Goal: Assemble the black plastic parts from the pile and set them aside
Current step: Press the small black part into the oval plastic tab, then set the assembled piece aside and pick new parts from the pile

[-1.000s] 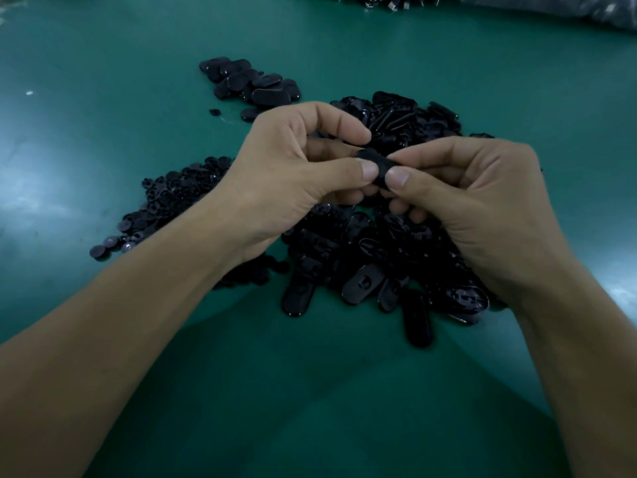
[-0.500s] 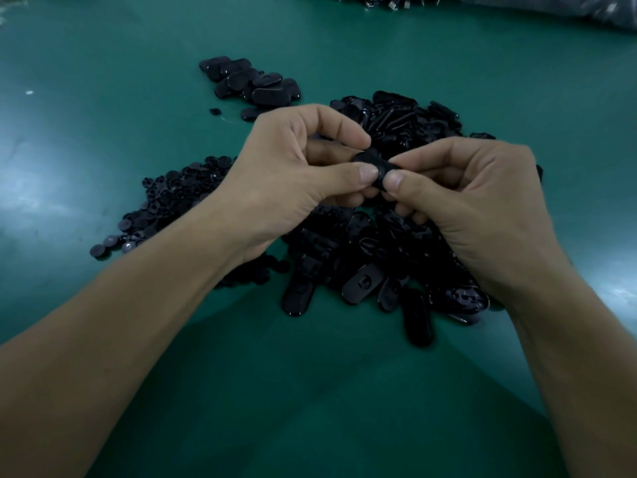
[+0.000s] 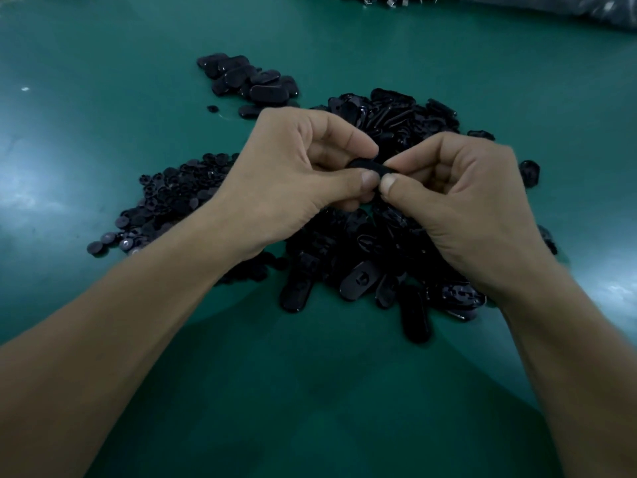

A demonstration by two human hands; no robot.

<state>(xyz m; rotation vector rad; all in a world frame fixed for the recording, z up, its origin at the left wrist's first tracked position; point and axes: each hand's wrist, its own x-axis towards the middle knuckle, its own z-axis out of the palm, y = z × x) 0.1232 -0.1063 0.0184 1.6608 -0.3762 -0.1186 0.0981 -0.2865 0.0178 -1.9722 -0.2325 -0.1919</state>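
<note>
Over the green worktop (image 3: pixel 103 98), the left hand (image 3: pixel 286 181) and right hand (image 3: pixel 465 205) pinch one black plastic part (image 3: pixel 367 165), thumb tips almost touching. Beneath them lies the pile (image 3: pixel 379 243) of oblong parts. Small round pieces (image 3: pixel 172 201) spread toward the left edge, and a smaller oblong group (image 3: pixel 248 81) lies toward the far edge.

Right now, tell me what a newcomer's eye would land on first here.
The left hand and right hand meet at the centre, pinching one black part between them. Under them spreads a pile of black parts on the green table, a smaller stack of oblong pieces farther back left.
</note>
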